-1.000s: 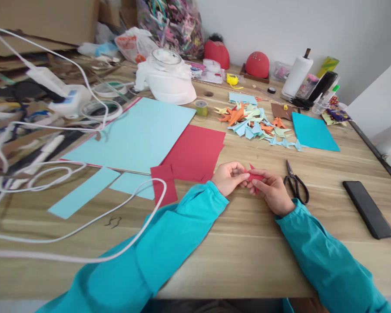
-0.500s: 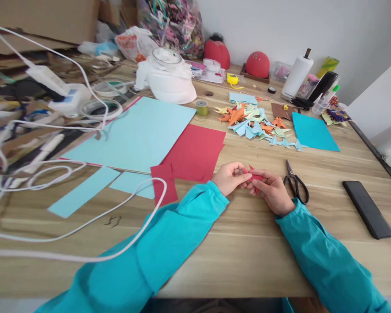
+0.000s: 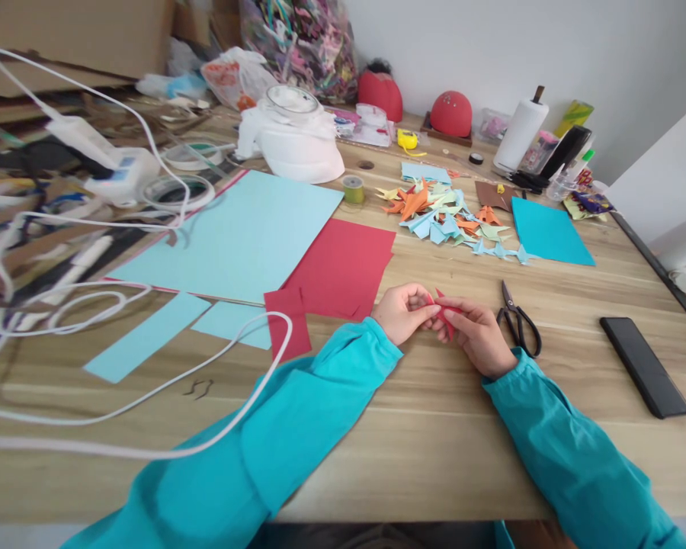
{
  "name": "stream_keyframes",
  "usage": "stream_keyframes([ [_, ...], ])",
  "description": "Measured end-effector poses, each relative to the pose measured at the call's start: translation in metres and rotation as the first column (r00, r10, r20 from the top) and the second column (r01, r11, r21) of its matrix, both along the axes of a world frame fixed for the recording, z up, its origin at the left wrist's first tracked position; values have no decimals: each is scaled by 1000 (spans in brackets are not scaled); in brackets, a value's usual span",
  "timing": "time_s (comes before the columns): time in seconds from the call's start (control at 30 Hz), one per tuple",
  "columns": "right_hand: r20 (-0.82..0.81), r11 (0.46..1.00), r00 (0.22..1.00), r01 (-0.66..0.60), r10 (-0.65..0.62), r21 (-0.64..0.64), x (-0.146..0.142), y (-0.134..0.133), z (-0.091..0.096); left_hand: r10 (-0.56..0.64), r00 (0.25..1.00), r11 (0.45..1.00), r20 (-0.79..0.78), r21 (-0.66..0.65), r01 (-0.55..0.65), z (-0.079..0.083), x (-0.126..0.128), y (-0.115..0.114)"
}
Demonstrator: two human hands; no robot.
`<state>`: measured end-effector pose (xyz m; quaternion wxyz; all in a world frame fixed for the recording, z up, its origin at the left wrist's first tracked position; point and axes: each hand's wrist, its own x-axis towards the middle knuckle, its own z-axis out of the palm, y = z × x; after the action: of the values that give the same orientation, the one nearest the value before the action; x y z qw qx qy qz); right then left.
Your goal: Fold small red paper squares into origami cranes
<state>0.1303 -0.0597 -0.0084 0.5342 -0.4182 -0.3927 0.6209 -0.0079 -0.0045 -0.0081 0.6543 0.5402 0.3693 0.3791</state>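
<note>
A small piece of folded red paper (image 3: 450,323) with pointed ends is pinched between my two hands above the table. My left hand (image 3: 403,313) grips its left side with thumb and fingers closed. From the other side my right hand (image 3: 477,332) pinches it, thumb in front; the fingers cover much of the paper. Black-handled scissors (image 3: 514,316) lie just right of my right hand. Beyond my hands is a pile of folded paper cranes (image 3: 443,221) in blue, orange and pale green. Red paper sheets (image 3: 343,267) lie to the left.
Large light-blue sheets (image 3: 234,236) and a cut blue strip (image 3: 145,339) lie left. A white cable (image 3: 206,446) loops across the left front, over my sleeve. A phone (image 3: 645,366) lies right. A teal sheet (image 3: 552,231), a green spool (image 3: 354,190) and a white cap (image 3: 302,149) stand farther back.
My fingers have shifted slightly on the folded red paper, the right thumb moving a little. Both hands stay in nearly the same place, and the table things have not moved.
</note>
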Motion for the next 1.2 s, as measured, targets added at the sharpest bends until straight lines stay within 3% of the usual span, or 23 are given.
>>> stream_keyframes([
  [0.4,18,1000,1000,-23,23,15,3,0,-5,-8,1000,1000,-11,-25,7,4,-1,0],
  [0.63,51,1000,999,3,-4,21,2,0,-5,-78,996,996,43,-36,79,5,-2,-1],
  [1.03,115,999,993,28,-32,31,2,-1,-7,-103,993,985,58,-133,110,3,-3,3],
  [1.2,105,999,993,45,-48,26,2,-2,-5,-58,998,977,34,-204,64,8,-3,3],
])
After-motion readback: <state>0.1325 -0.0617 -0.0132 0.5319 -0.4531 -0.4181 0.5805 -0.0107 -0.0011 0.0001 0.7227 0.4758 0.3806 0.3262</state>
